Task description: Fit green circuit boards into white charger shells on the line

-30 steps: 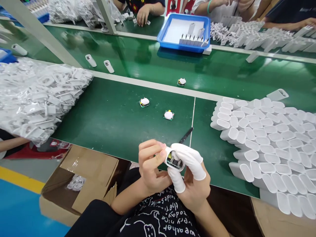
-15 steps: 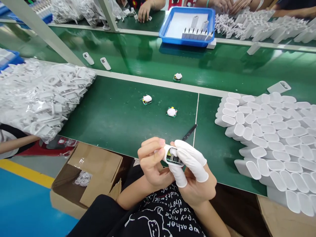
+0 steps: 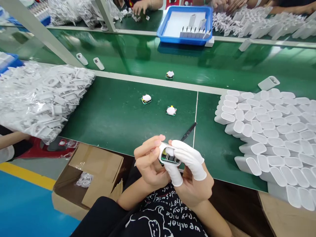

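Both hands hold one white plastic casing (image 3: pixel 163 160) near the table's front edge, its open end facing up and showing a circuit board (image 3: pixel 170 154) with a white blob inside. My left hand (image 3: pixel 149 161) pinches the casing's left end. White finger covers are on several fingers of my right hand (image 3: pixel 195 171), which grips the right side. Two circuit boards with white blobs, one (image 3: pixel 146 98) to the left and one (image 3: pixel 171 110) to the right, lie on the green table beyond. A black pen-like tool (image 3: pixel 189 131) rests just past my right hand.
Upright white casings (image 3: pixel 276 131) crowd the right side. A plastic bag of white parts (image 3: pixel 44 98) covers the left. Behind the pale rail (image 3: pixel 148 79), a green belt (image 3: pixel 138 62) carries another board (image 3: pixel 170 74) and loose casings. A blue tray (image 3: pixel 185 41) and other people's hands are farther back.
My hands and the casing have shifted slightly left, with the casing's opening turned more toward the camera. The board and loose casings on the belt have moved left.
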The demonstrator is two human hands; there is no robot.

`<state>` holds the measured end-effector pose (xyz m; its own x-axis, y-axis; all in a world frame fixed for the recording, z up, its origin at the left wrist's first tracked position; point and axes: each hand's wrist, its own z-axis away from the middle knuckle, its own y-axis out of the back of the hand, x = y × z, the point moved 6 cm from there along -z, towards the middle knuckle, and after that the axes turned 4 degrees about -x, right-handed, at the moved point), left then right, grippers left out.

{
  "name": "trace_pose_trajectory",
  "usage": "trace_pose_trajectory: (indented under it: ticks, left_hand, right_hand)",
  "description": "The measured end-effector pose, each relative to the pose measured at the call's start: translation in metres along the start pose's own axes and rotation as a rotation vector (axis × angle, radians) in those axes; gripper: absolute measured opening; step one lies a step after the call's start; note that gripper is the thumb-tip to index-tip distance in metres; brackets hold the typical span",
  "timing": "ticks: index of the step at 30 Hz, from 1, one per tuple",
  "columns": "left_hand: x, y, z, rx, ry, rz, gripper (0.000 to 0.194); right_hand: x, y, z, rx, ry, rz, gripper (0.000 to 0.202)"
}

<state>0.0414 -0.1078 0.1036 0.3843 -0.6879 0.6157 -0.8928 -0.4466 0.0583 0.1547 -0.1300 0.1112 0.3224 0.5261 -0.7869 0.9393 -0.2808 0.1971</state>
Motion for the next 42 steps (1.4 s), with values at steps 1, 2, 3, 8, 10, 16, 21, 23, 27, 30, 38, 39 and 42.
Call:
trace_pose_trajectory:
  ticks: [1, 2, 3, 8, 10, 16, 21, 23, 27, 30, 38, 39, 42]
  left_hand:
    - [0.001, -0.001, -0.001, -0.02, -0.002, -0.003, 0.033]
    - [0.002, -0.001, -0.003, -0.043, -0.01, 0.003, 0.036]
    - [0.003, -0.002, -0.005, -0.076, -0.023, 0.01, 0.04]
    - [0.005, -0.002, -0.014, -0.185, -0.073, 0.023, 0.051]
    - [0.006, -0.002, -0.014, -0.236, -0.122, 0.022, 0.049]
    - [0.008, -0.002, -0.012, -0.376, -0.241, -0.005, 0.031]
    - [0.01, -0.004, -0.017, -0.563, -0.228, 0.02, 0.029]
    - [0.011, -0.005, -0.019, -0.618, -0.204, 0.063, 0.033]
    - [0.01, -0.007, -0.019, -0.698, -0.137, 0.193, 0.047]
    - [0.008, -0.007, -0.015, -0.713, -0.093, 0.287, 0.056]
    - [-0.004, -0.01, -0.009, -0.7, 0.01, 0.445, 0.062]
    - [-0.004, -0.012, -0.009, -0.71, 0.006, 0.444, 0.062]
    - [-0.008, -0.015, -0.009, -0.713, 0.029, 0.457, 0.061]
  right_hand:
    - [0.002, 0.002, -0.002, -0.025, -0.052, -0.049, 0.04]
    - [0.005, 0.004, -0.003, -0.044, -0.113, -0.131, 0.038]
    - [0.008, 0.008, -0.005, -0.056, -0.167, -0.223, 0.035]
    - [0.011, 0.032, -0.021, -0.164, -0.266, -0.1, 0.022]
    - [0.009, 0.033, -0.027, -0.266, -0.258, 0.073, 0.017]
    - [-0.003, 0.027, -0.037, -0.356, -0.121, 0.301, 0.015]
    - [-0.004, 0.028, -0.032, -0.41, -0.008, 0.404, 0.013]
    - [-0.003, 0.03, -0.028, -0.423, 0.006, 0.417, 0.014]
    - [-0.004, 0.032, -0.023, -0.422, 0.027, 0.439, 0.019]
    - [-0.004, 0.034, -0.026, -0.426, 0.013, 0.412, 0.022]
    - [0.008, 0.034, -0.041, -0.619, -0.349, -0.027, 0.011]
    - [0.01, 0.033, -0.042, -0.63, -0.38, -0.029, 0.011]
    - [0.015, 0.032, -0.041, -0.647, -0.441, -0.064, 0.011]
